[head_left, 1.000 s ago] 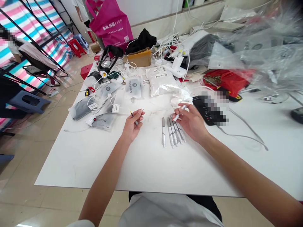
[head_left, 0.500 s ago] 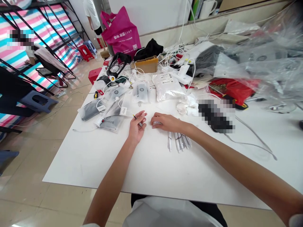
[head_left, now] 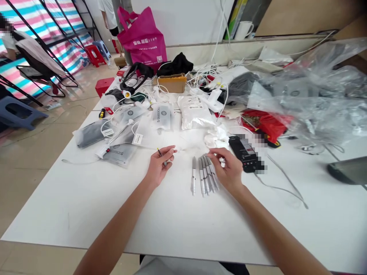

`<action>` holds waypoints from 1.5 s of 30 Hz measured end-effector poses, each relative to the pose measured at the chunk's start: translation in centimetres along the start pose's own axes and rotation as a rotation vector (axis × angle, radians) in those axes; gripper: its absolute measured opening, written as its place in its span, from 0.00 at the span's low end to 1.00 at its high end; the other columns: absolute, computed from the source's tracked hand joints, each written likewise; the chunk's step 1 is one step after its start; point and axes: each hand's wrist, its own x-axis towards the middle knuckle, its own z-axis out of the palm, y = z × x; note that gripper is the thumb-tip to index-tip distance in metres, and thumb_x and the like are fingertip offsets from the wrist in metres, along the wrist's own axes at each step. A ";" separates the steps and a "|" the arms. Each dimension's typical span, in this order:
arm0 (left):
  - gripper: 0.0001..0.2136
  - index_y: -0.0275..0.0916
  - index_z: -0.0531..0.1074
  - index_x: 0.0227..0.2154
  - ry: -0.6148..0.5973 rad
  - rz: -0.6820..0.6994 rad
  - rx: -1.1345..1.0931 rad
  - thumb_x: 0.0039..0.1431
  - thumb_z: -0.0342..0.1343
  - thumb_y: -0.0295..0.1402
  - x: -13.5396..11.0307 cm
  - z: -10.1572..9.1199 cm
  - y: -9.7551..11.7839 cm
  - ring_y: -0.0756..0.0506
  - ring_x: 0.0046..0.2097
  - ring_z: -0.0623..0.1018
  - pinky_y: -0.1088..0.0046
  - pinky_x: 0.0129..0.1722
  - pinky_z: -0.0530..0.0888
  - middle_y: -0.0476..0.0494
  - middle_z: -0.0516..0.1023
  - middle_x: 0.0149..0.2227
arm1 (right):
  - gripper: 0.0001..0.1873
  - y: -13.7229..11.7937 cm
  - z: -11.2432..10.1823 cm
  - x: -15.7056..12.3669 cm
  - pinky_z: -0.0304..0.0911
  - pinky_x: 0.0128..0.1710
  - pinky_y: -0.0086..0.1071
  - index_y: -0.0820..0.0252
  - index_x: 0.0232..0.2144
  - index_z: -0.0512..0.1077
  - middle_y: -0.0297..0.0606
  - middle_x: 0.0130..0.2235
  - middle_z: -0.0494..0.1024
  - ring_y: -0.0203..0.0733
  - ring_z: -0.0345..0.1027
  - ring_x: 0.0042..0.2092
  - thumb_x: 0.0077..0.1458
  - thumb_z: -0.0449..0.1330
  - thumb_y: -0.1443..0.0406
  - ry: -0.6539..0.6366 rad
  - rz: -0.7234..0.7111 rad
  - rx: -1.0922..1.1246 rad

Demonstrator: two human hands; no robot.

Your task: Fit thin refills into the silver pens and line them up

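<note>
My left hand (head_left: 161, 164) is closed around a thin dark stick-like piece (head_left: 159, 152), with a small grey part (head_left: 165, 163) showing between its fingers. Several silver-and-white pens (head_left: 204, 175) lie fanned out side by side on the table, grey tips pointing away from me. One pen (head_left: 194, 177) lies a little apart at their left. My right hand (head_left: 228, 168) is at the far end of the group, thumb and forefinger pinched at the tip of a pen; the palm partly hides the rightmost ones.
Crumpled white tissue (head_left: 217, 136) and a black device (head_left: 243, 152) with a cable lie beyond my right hand. Grey packets in clear bags (head_left: 119, 153), a white parcel (head_left: 195, 112) and tangled white cables (head_left: 205, 74) crowd the back. A pink bag (head_left: 145, 42) stands behind.
My right hand has moved from beside my left hand to the pens' tips on the right. My left hand keeps its thin piece. The view has shifted, sliding the table contents left.
</note>
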 end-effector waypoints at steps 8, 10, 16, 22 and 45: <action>0.14 0.39 0.85 0.42 -0.147 0.086 0.349 0.55 0.72 0.40 -1.4 1.1 -0.9 0.56 0.22 0.57 0.72 0.23 0.51 0.47 0.75 0.25 | 0.14 -1.1 0.9 -0.4 0.75 0.36 0.38 0.49 0.52 0.78 0.41 0.41 0.82 0.44 0.77 0.38 0.66 0.63 0.67 -0.210 -0.183 0.066; 0.14 0.40 0.86 0.41 -0.184 0.091 0.410 0.55 0.72 0.41 -1.6 1.2 -0.9 0.56 0.22 0.56 0.71 0.24 0.52 0.47 0.75 0.25 | 0.13 -1.2 0.9 -0.5 0.76 0.37 0.39 0.49 0.51 0.79 0.42 0.41 0.82 0.45 0.77 0.39 0.67 0.62 0.66 -0.233 -0.175 0.054; 0.12 0.41 0.86 0.41 -0.186 0.122 0.433 0.56 0.71 0.40 -1.6 1.3 -1.1 0.56 0.23 0.56 0.70 0.24 0.51 0.47 0.75 0.27 | 0.11 -0.7 0.9 -0.4 0.76 0.38 0.39 0.52 0.49 0.79 0.43 0.41 0.82 0.45 0.77 0.40 0.67 0.60 0.67 -0.288 -0.185 0.009; 0.12 0.42 0.86 0.41 -0.175 0.151 0.483 0.57 0.71 0.41 -1.7 1.4 -1.0 0.55 0.23 0.58 0.70 0.24 0.54 0.47 0.76 0.27 | 0.12 -0.2 0.9 -0.5 0.75 0.38 0.38 0.51 0.49 0.78 0.42 0.42 0.82 0.44 0.77 0.40 0.68 0.59 0.67 -0.275 -0.158 0.018; 0.07 0.48 0.87 0.40 -0.264 0.393 0.710 0.59 0.69 0.39 -3.0 2.6 -1.2 0.50 0.30 0.70 0.70 0.28 0.62 0.42 0.82 0.37 | 0.13 -0.4 0.8 -0.8 0.63 0.31 0.35 0.54 0.40 0.78 0.37 0.31 0.74 0.41 0.66 0.32 0.72 0.53 0.64 -0.454 -0.060 0.034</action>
